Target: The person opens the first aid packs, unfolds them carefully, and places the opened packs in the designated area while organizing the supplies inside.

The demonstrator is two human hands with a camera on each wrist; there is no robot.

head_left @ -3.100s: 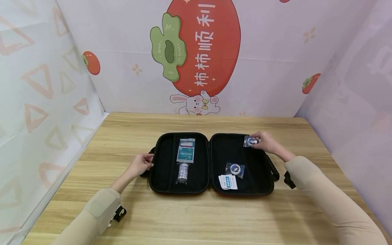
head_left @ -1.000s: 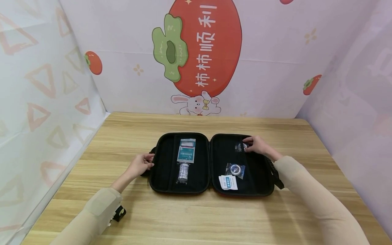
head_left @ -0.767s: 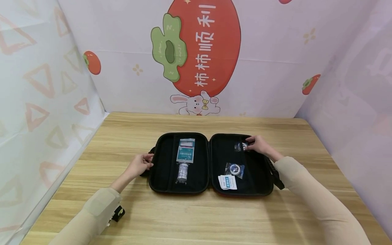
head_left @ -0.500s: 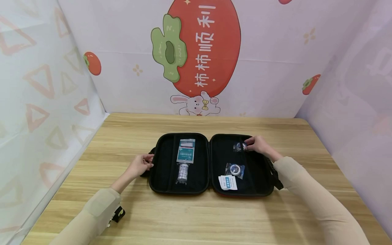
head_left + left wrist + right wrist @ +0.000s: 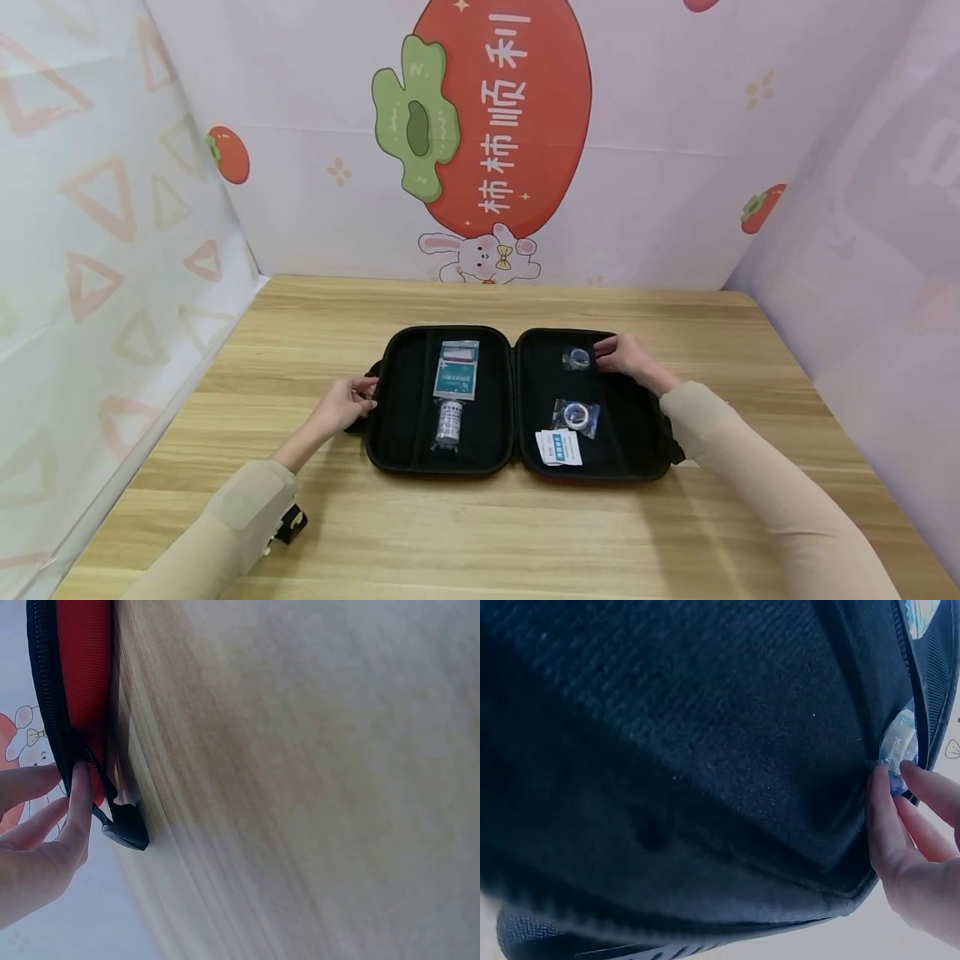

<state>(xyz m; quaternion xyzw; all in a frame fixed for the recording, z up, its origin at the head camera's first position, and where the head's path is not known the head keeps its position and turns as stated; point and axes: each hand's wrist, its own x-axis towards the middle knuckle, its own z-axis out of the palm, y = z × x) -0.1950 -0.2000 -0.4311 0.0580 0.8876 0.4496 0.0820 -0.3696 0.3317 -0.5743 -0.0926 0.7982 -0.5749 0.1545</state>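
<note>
A black-lined zip case (image 5: 397, 400) lies unfolded on the table, its outside red in the left wrist view. My left hand (image 5: 343, 406) pinches the case's left rim beside the zipper. At the far part of the right half, my right hand (image 5: 628, 357) pinches the end of a clear-wrapped tape roll (image 5: 577, 358), by the black strip across that half; the right wrist view shows the roll (image 5: 898, 741) partly tucked there. Nearer lie another wrapped tape roll (image 5: 576, 415) and small white packets (image 5: 558, 447). In the left half are a teal-and-white packet (image 5: 456, 379) and a wrapped white bandage roll (image 5: 448, 422).
The wooden table (image 5: 450, 533) extends on all sides of the case. A black zipper pull (image 5: 126, 826) hangs at its left edge. A printed cloth (image 5: 300, 208) stands behind, with more cloth at both sides.
My right hand has moved from the case's far right rim leftward, carrying the wrapped tape roll inward to the strip. The roll now shows left of my fingertips. My left hand stays put.
</note>
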